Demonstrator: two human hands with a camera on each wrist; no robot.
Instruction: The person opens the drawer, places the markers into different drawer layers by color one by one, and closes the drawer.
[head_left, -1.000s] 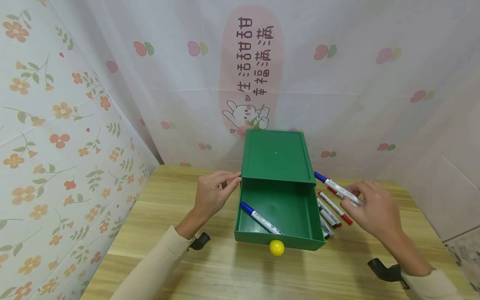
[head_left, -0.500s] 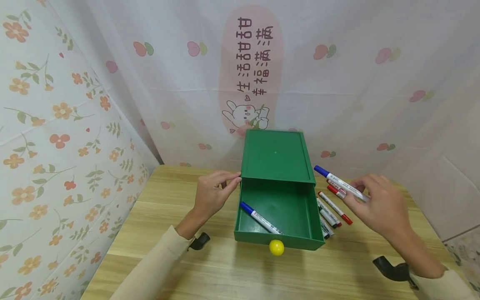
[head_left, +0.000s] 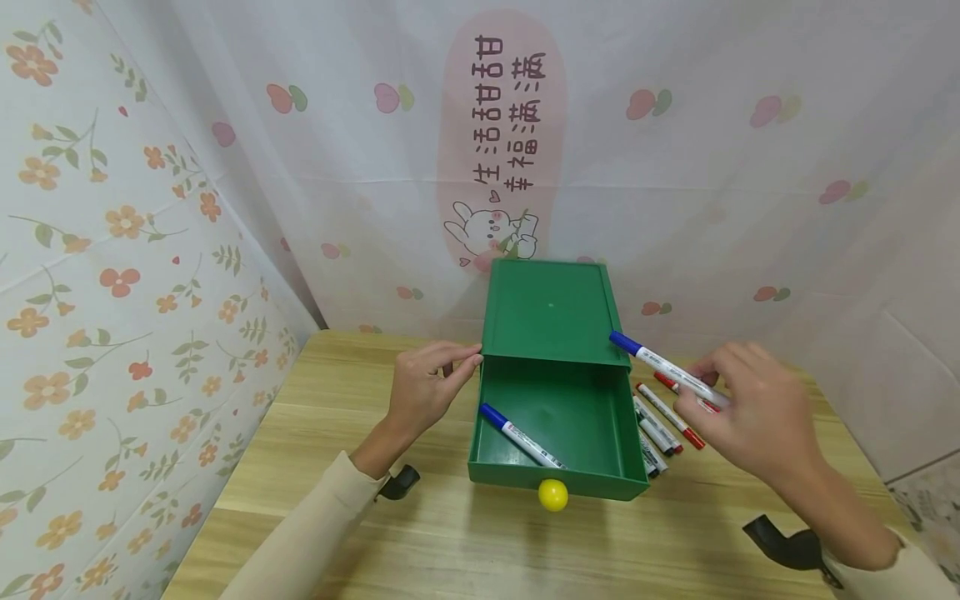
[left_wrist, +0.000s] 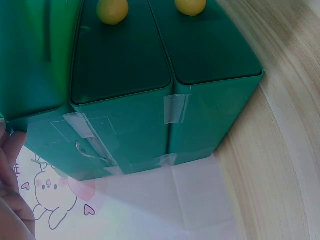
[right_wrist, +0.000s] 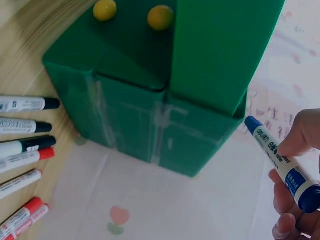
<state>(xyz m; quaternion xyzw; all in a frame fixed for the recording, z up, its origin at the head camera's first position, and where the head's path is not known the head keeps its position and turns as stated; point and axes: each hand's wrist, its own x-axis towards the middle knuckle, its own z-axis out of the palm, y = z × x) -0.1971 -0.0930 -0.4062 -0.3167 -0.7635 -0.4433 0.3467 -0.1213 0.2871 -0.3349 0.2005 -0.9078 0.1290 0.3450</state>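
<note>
Yellow knob [head_left: 553, 495] nearest, on the pulled-out drawer [head_left: 510, 477]; one blue marker [head_left: 525, 439] inside, by its front-left corner; loose markers [head_left: 670, 415] toward table's [head_left: 375, 550] right edge; right hand [head_left: 753, 408] pinches second blue marker [head_left: 660, 365] above them; left hand [head_left: 426, 382] pinches green cabinet's [head_left: 551, 312] left front edge; likely a placing step: brace cabinet, clear drawer's right wall, lower marker flat.

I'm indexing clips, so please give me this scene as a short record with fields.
left hand: thumb and forefinger at a front corner of the green cabinet
right hand: holds a blue-capped marker above the table
top drawer: pulled out, second blue-capped marker inside
lower two drawers: shut
loose markers: several, red and black caps, beside the cabinet
</note>
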